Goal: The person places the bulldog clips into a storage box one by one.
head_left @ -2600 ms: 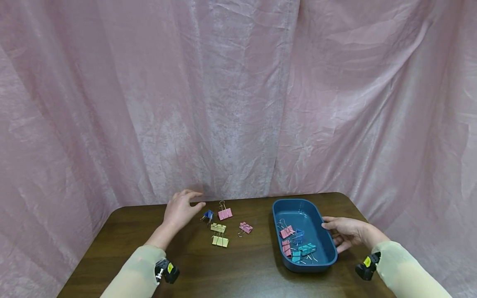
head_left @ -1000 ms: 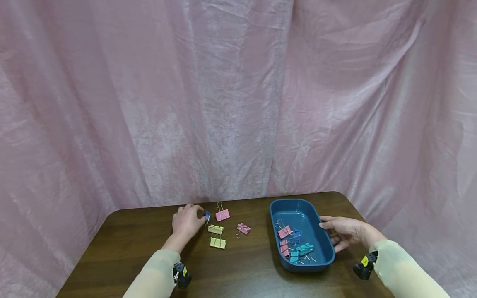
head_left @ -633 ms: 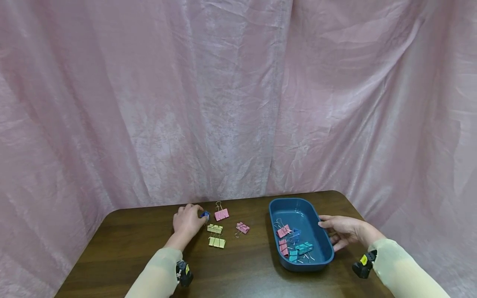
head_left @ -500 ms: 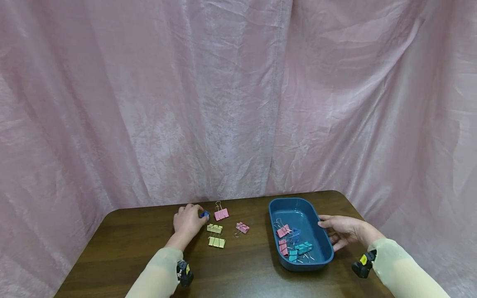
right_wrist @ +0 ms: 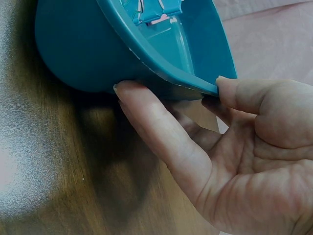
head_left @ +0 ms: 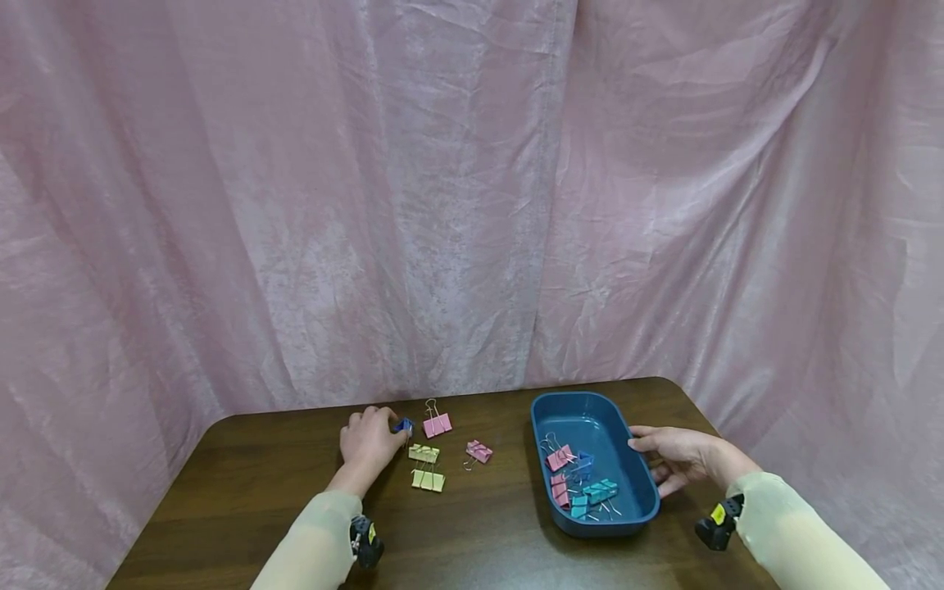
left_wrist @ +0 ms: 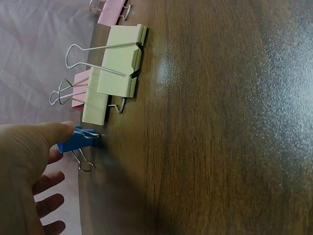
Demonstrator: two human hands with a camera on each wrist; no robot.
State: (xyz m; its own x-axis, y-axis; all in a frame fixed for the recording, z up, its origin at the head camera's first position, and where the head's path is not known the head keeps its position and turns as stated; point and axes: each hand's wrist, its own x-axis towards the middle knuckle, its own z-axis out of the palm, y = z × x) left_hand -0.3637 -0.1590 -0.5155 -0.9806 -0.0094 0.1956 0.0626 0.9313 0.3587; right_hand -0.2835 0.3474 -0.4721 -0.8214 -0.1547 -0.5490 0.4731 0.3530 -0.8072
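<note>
My left hand (head_left: 369, 438) pinches a blue binder clip (left_wrist: 77, 141) between thumb and index finger, at the left end of a loose group of clips on the table. The other fingers of that hand are spread and partly curled. Beside the blue clip lie two yellow binder clips (head_left: 428, 480), with a pink binder clip (head_left: 437, 424) behind them and a patterned pink clip (head_left: 478, 451) to the right. My right hand (head_left: 674, 457) grips the right side of a blue tray (head_left: 640, 492), its thumb on the rim and its fingers against the outer wall.
Inside the tray, toward its near left, lie pink clips (head_left: 560, 458), a blue clip (head_left: 583, 467) and teal clips (head_left: 601, 491). The brown wooden table (head_left: 472, 541) ends at the back against a pink curtain (head_left: 442, 205).
My left hand has come forward and right from beside the clips and taken hold of the blue binder clip. The right hand keeps its grip on the tray.
</note>
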